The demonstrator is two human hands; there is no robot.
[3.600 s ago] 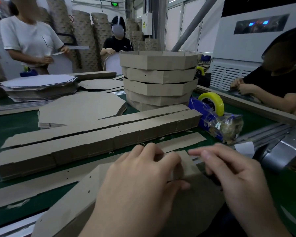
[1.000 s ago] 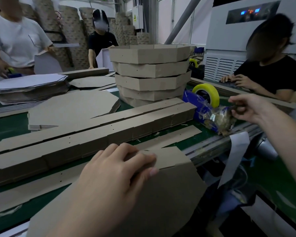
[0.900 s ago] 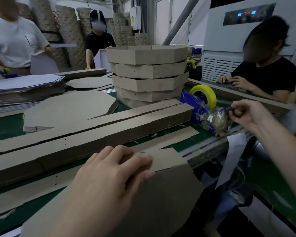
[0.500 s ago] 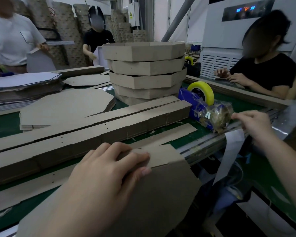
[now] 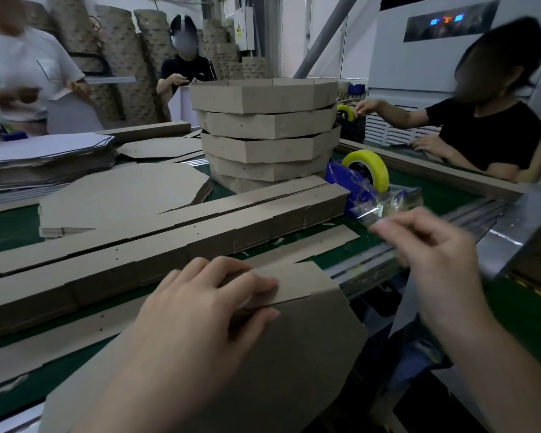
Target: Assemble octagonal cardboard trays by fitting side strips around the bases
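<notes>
Gripping the brown cardboard side strip (image 5: 297,282) on the octagonal cardboard base (image 5: 310,354) is the left hand (image 5: 200,310). Right of this grip, the right hand (image 5: 434,254) pinches clear tape (image 5: 369,215).

Both the left hand (image 5: 200,310) and the right hand (image 5: 431,254) are bare. The left hand's fingernails are short and rounded, while the right hand shows only as a blur. The left forearm (image 5: 132,401) and right forearm (image 5: 494,370) are bare down to the frame's edge.

Tape dispenser (image 5: 364,185) right of strip stacks (image 5: 175,242), before stacked trays (image 5: 264,132).
</notes>
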